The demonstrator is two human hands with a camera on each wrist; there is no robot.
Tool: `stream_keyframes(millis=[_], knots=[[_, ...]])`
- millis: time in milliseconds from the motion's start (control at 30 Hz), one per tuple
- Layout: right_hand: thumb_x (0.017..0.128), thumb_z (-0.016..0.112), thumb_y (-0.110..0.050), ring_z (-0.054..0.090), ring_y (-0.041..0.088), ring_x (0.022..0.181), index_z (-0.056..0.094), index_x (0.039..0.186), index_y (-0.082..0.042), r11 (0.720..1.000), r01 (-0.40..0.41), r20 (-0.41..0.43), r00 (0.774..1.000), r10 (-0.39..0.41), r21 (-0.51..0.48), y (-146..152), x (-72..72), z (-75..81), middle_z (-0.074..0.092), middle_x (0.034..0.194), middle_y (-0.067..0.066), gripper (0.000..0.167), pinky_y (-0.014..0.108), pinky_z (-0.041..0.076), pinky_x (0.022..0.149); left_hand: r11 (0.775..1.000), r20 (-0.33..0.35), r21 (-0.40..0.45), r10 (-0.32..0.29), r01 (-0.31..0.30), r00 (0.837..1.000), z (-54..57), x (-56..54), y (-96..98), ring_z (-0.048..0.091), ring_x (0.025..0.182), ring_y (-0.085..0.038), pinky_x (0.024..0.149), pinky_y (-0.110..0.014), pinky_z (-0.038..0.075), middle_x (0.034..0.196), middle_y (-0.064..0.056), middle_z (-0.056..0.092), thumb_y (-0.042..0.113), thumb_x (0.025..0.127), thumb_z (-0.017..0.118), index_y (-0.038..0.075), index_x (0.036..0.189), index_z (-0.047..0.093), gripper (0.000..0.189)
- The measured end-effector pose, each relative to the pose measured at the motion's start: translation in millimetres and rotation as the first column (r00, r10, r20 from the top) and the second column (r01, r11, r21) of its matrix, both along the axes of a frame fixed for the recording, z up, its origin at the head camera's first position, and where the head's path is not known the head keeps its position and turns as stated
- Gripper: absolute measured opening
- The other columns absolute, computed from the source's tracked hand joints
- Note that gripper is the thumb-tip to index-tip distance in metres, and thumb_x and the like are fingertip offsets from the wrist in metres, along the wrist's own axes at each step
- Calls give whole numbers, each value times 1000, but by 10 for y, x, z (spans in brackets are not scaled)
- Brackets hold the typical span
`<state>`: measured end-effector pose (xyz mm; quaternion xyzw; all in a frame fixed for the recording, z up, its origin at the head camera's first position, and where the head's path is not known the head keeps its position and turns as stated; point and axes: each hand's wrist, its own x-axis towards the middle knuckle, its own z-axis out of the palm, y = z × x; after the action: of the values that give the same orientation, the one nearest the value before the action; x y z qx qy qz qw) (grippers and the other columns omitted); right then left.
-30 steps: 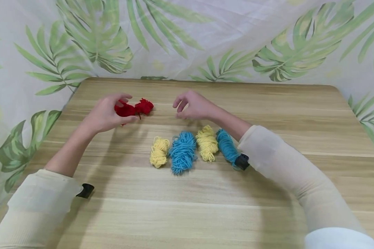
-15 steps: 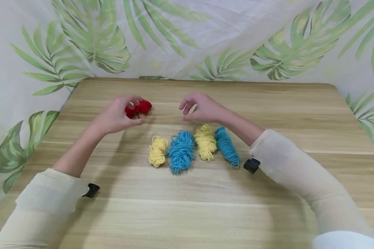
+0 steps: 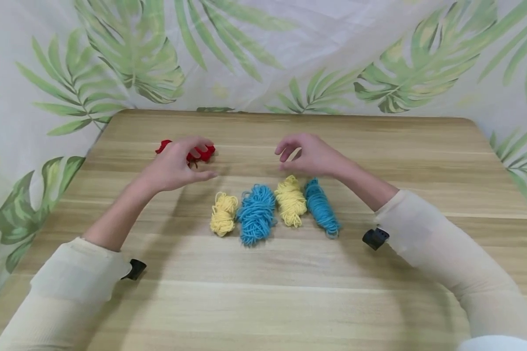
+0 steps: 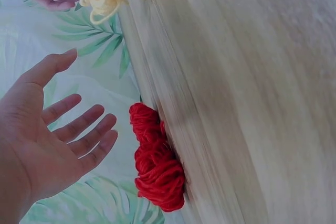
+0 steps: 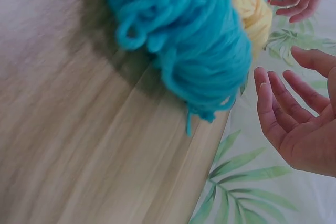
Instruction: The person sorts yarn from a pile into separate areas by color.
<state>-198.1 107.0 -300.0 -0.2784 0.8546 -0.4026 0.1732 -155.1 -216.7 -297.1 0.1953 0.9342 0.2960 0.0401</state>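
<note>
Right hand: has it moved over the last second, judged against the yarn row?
Yes. The right hand has drifted rightward; it now hovers behind the right yellow bundle and right blue bundle, open and empty.

bare worktop (image 3: 377, 146) lies open between the hands and to the right; four yarn bundles (image 3: 256, 213) block the middle, red yarn (image 3: 202, 153) far left.

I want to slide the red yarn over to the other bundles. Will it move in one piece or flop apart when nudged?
The red yarn looks like soft, loosely wound loops, so it would probably squash and deform rather than slide stiffly. It seems light, so a gentle push should shift it. Loose strands might trail or snag. It lies flat on the table, so rolling seems unlikely.
</note>
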Motion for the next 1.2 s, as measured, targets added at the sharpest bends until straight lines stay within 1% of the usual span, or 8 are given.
stream_keyframes(millis=[200, 333, 433, 600, 733, 967, 1200], knots=[[92, 74, -3, 68, 30, 104, 67, 118, 7, 1000, 13, -15, 1000, -13, 10, 153, -7, -44, 72, 103, 17, 29, 45, 55, 95, 1000, 19, -10, 2, -1, 1000, -13, 3, 37, 61, 111, -39, 89, -55, 53, 124, -22, 66, 17, 86, 85, -5, 137, 58, 62], [92, 74, -4, 68, 29, 104, 68, 118, 5, 999, 39, -13, 999, -39, 34, 250, -3, -61, 72, 104, 16, 28, 45, 55, 95, 1000, 12, -12, -3, 3, 1000, -25, 7, 49, 61, 111, -39, 90, -55, 53, 125, -22, 66, 17, 86, 86, -5, 137, 59, 62], [92, 72, -1, 68, 30, 104, 68, 117, 6, 999, 41, -23, 999, -40, 33, 309, -7, -73, 72, 103, 17, 27, 46, 56, 95, 1000, 11, -5, -16, 16, 1000, -33, 0, 56, 62, 110, -41, 92, -56, 52, 124, -22, 66, 16, 85, 86, -5, 135, 60, 60], [92, 71, 1, 67, 32, 104, 67, 116, 9, 999, 31, -34, 999, -30, 31, 412, -4, -115, 72, 102, 19, 26, 47, 56, 93, 999, 29, 6, -39, 39, 999, -43, -7, 82, 62, 109, -42, 95, -57, 51, 122, -23, 66, 15, 86, 85, -5, 134, 61, 57], [93, 73, -3, 67, 33, 104, 67, 118, 8, 998, 51, -18, 999, -51, 45, 487, 14, -137, 72, 103, 18, 29, 47, 56, 94, 999, 37, 4, -50, 49, 998, -46, -6, 108, 62, 110, -42, 95, -57, 51, 123, -24, 65, 15, 86, 85, -5, 135, 60, 58], [92, 76, -5, 68, 32, 102, 68, 118, 8, 997, 67, -10, 998, -67, 44, 600, 50, -156, 72, 101, 17, 30, 45, 57, 93, 998, 67, 23, -68, 66, 995, -44, -4, 169, 62, 114, -42, 99, -58, 50, 129, -26, 63, 15, 87, 84, -3, 138, 58, 59], [94, 76, -7, 70, 32, 99, 68, 117, 7, 997, 57, -26, 998, -55, 55, 683, 97, -145, 72, 102, 16, 28, 45, 58, 93, 995, 68, 30, -102, 100, 992, -41, -2, 236, 61, 115, -41, 97, -57, 50, 129, -24, 62, 19, 89, 83, -2, 139, 58, 60]])
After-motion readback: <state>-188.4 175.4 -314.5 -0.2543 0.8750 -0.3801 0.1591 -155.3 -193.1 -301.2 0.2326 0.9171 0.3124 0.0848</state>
